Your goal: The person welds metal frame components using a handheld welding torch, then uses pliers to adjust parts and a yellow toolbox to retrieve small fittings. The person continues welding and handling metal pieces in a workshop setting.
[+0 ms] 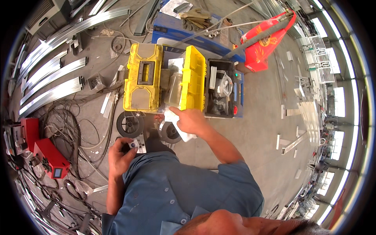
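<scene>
My left hand (120, 157) is at my lap with its fingers closed on a small silver metal part (136, 145) that has a round hole or knob; its exact kind is unclear. My right hand (192, 120) grips a crumpled white sheet (187, 135), paper or cloth, with the index finger stretched toward the toolboxes. Just beyond it stands a toolbox with its yellow lid (194, 78) raised. Its black tray (214, 108) holds a coiled clear plastic bag (224, 85). Left of that is a closed, dirty yellow toolbox (143, 94).
Two black wheel-like discs (130, 123) lie before the toolboxes. A blue bench (188, 41) bears work gloves (196, 17). To the right rises a red sheet (262, 43). Metal profiles (55, 92), cables (74, 133) and a red machine (51, 156) fill the left.
</scene>
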A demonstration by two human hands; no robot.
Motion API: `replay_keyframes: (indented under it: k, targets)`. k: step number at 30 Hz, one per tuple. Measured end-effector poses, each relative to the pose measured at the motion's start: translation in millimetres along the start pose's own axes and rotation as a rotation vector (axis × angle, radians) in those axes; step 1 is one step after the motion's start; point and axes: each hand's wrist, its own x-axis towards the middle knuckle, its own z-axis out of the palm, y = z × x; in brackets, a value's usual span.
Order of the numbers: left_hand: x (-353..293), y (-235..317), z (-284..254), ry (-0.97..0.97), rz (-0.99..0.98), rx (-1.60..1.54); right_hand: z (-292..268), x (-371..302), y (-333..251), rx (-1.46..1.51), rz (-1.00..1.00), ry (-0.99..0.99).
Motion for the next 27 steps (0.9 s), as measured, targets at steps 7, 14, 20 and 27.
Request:
replay_keyframes:
  k: [7,14,20,27]
  targets:
    - [-2.2,-0.7,-3.4,-0.069,-0.024,-0.035,35.3,4.0,33.8,-0.322,0.065,0.080]
    - [3.1,3.8,7.0,-0.128,0.007,0.003,28.7,-32.4,74.0,-0.112,0.042,0.249]
    - [9.9,3.9,16.5,-0.109,0.072,0.039,-6.1,-89.6,179.6,0.598,0.381,0.369]
    - [19.5,7.5,30.3,-0.179,0.050,-0.015,-18.6,-164.3,273.0,0.320,0.711,0.525]
